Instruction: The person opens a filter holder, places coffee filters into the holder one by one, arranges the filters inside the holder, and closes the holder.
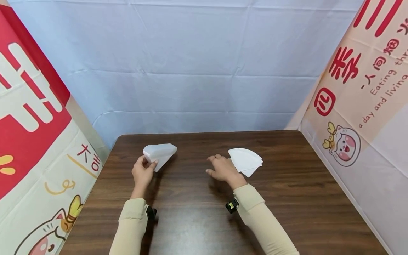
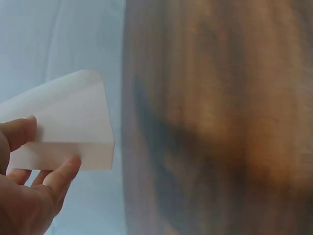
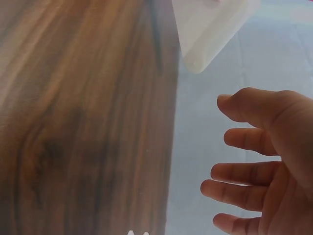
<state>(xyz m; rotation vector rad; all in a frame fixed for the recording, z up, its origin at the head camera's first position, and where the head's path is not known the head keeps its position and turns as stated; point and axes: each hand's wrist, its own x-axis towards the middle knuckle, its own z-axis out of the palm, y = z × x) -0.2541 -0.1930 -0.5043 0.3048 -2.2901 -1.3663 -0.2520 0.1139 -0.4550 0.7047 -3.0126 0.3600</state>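
Wood-grain worktop [image 1: 188,212]. Left hand [image 1: 142,173] pinching the left end of a white box [image 1: 161,152]. Right hand [image 1: 224,169] right of the box, relaxed, empty.

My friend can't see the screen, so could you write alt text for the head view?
A person's left hand holds a folded white paper piece over a dark wooden table; the right hand, holding nothing, is beside some fan-shaped white sheets. A pale cloth hangs behind.

The left hand [image 1: 142,174] pinches, while the right hand [image 1: 224,169] hovers with its fingers [image 3: 237,194] apart.
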